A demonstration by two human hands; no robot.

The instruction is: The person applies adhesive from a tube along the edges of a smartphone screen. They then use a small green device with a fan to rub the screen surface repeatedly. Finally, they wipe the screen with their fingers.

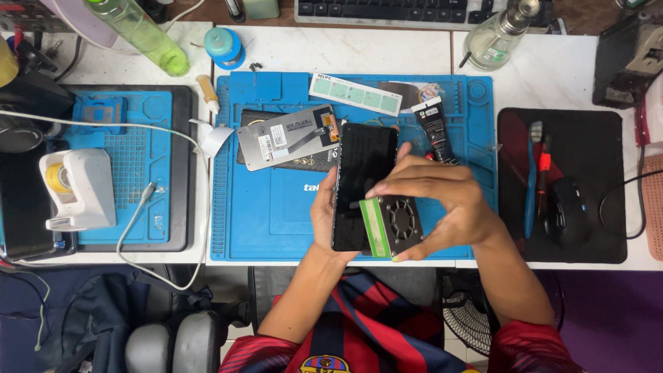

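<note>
The left hand (324, 214) grips a black smartphone (362, 181) from beneath, while the right hand (442, 207) clamps a small fan unit (395, 224) against it above the blue repair mat (276, 207).

Glossy glass phone (362, 181), matt rubber mat (276, 207)

The scene is bright and evenly lit from overhead, with clean, saturated colour on the blue mat (276, 207). Shadows are soft and short: a faint one lies under the left hand (328, 214) and the phone (362, 183) it holds. The phone's black glass shows a dull sheen but no hard glare, and the white table (345, 48) near the top is close to washed out. Focus is sharp across the middle. The wide lens bends lines near the edges, and the lower corners fall dimmer, with the fan (469, 318) dark.
</note>
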